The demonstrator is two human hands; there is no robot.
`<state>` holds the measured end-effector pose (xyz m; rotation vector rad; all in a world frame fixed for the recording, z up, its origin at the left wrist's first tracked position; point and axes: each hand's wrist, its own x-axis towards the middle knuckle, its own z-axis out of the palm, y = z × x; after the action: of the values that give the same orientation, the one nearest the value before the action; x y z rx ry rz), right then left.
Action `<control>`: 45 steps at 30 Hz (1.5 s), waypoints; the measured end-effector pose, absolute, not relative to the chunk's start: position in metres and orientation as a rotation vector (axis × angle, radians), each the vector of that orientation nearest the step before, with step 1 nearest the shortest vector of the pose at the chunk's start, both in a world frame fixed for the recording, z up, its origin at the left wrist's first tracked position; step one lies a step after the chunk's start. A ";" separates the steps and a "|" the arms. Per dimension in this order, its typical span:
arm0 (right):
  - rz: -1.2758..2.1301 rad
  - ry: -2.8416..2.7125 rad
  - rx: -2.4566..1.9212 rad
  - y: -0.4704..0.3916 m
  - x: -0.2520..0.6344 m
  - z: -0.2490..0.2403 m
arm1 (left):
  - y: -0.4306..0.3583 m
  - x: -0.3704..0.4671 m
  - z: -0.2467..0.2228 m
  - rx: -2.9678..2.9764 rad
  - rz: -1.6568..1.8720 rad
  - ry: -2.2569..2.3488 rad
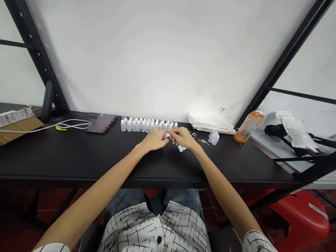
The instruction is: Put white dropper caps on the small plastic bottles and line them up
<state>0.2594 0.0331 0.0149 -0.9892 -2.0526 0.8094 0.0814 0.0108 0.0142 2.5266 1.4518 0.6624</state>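
My left hand (pixel 155 140) and my right hand (pixel 182 137) meet over the black table, fingers closed and fingertips touching. Between them shows a bit of a small white plastic bottle (pixel 167 135), mostly covered by the fingers. Just behind stand several small translucent white bottles (pixel 139 125) with pointed tops, upright in rows. A little pile of white caps (pixel 181 148) lies below my right hand. Farther right are thin white curled strips (pixel 203 142) and a few loose translucent bottles (pixel 214 137).
A stack of white sheets (pixel 210 123) lies by the wall, with an orange drink bottle (pixel 249 125) beside it. To the left are a blurred-out flat object (pixel 100 123), a white cable (pixel 43 129) and an open cardboard box (pixel 7 126). A red stool (pixel 302 222) stands below right.
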 end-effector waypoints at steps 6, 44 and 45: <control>0.811 -1.968 -0.923 0.032 0.258 0.017 | 0.016 0.082 0.011 2.514 0.656 1.516; 0.918 -2.116 -0.993 0.037 0.261 0.015 | 0.011 0.081 0.016 2.479 0.673 1.490; 0.909 -2.118 -1.001 0.038 0.261 0.014 | 0.010 0.081 0.017 2.480 0.675 1.481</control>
<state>0.2608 0.0385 0.0142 -1.0006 -2.1182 0.9092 0.0815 0.0103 0.0166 2.4802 1.4808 0.6747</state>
